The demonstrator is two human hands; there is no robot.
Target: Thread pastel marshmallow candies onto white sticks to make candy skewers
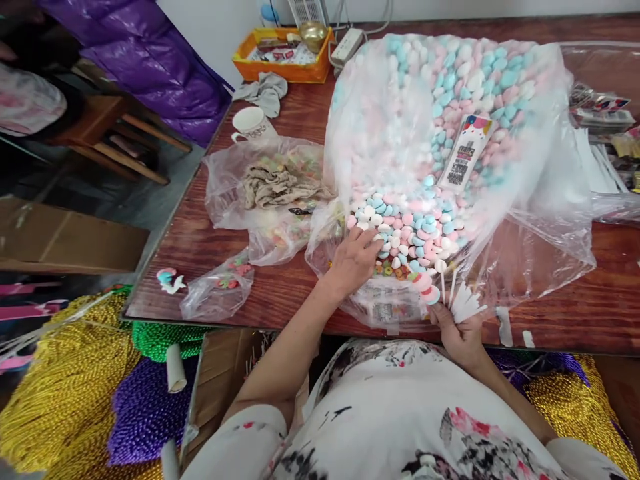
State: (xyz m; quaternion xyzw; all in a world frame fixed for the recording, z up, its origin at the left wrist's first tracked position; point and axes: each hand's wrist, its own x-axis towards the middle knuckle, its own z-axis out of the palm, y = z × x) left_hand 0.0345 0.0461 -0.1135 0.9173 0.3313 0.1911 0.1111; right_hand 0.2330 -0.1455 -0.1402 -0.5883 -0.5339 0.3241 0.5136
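A large clear plastic bag full of pink, blue and white rounded pieces lies across the table, with loose pieces spilling at its mouth. My left hand rests on the left edge of these pieces, its fingers apart and bent downward; the fingertips are partly hidden among them. Near the table's front edge, my right hand is closed round a fanned bundle of white sticks. A short stack of pink, white and blue pieces sits just above the right thumb, and one white round piece tops a stick.
A printed label card lies on the big bag. To the left are a crumpled cloth, a mug, a small bag and a mermaid-tail-like piece. An orange tray and power strip stand behind.
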